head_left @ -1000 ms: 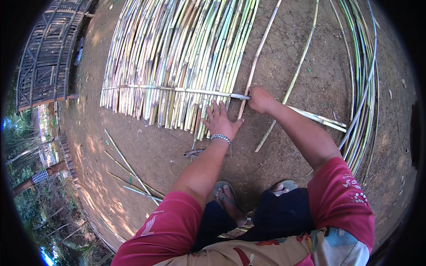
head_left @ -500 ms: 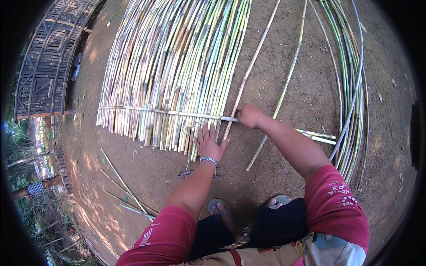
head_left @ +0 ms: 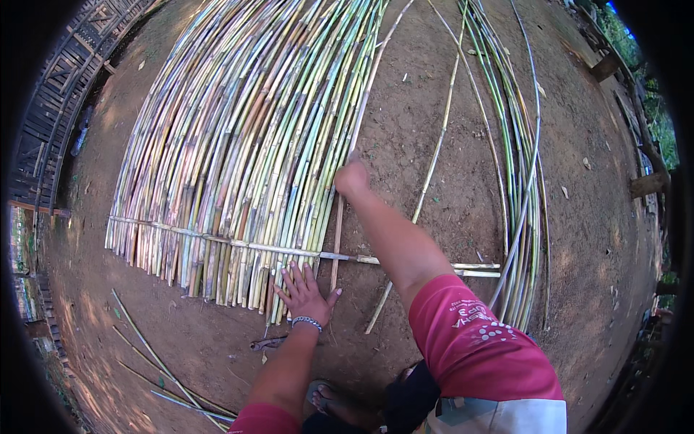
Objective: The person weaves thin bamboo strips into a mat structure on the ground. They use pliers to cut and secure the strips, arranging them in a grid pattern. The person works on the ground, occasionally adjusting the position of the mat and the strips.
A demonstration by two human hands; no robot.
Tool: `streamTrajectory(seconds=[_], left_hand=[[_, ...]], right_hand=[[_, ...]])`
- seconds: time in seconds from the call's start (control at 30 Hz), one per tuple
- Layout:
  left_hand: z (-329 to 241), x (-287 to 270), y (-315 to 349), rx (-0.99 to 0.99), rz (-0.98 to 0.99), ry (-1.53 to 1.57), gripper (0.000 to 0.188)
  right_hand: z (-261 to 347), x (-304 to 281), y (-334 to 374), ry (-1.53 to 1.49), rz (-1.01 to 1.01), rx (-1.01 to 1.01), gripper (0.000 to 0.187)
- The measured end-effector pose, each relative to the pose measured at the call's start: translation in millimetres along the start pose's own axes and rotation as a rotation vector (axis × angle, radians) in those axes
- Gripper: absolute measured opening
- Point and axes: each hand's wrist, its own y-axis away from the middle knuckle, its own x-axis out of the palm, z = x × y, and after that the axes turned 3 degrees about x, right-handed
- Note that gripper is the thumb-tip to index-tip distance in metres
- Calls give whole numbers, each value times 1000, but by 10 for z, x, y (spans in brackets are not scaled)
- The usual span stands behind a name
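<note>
A wide row of bamboo poles (head_left: 238,145) lies side by side on the ground in front of me. A thin crosspiece (head_left: 238,243) runs over the poles near their close ends. My left hand (head_left: 305,295) rests flat, fingers spread, on the near ends at the row's right corner. Farther up the right edge, my right hand (head_left: 352,179) is closed around a single bamboo pole (head_left: 337,239), which lies against or close beside the row. The crosspiece's right end passes over that pole's lower part. By my left wrist is a dark metal tool (head_left: 267,343), partly hidden.
To the right lie a lone pole (head_left: 437,148) and a curved bundle of poles (head_left: 531,239). Short pale pieces (head_left: 473,273) reach toward the bundle. Thin sticks (head_left: 155,354) lie at lower left. A slatted bamboo structure (head_left: 43,130) stands far left, wooden posts (head_left: 648,185) far right.
My right hand has left the crosspiece's end and moved farther up, onto the loose pole. That pole now lies nearer the row. My left hand stays on the pole ends; the view has shifted right.
</note>
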Motion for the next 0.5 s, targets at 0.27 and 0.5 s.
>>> streamTrajectory(seconds=[0.27, 0.5], left_hand=[[83, 10, 0, 45, 2, 32, 105], [123, -63, 25, 4, 30, 6, 113]], right_hand=[[-223, 9, -110, 18, -90, -84, 64], [-23, -96, 46, 12, 53, -160, 67]])
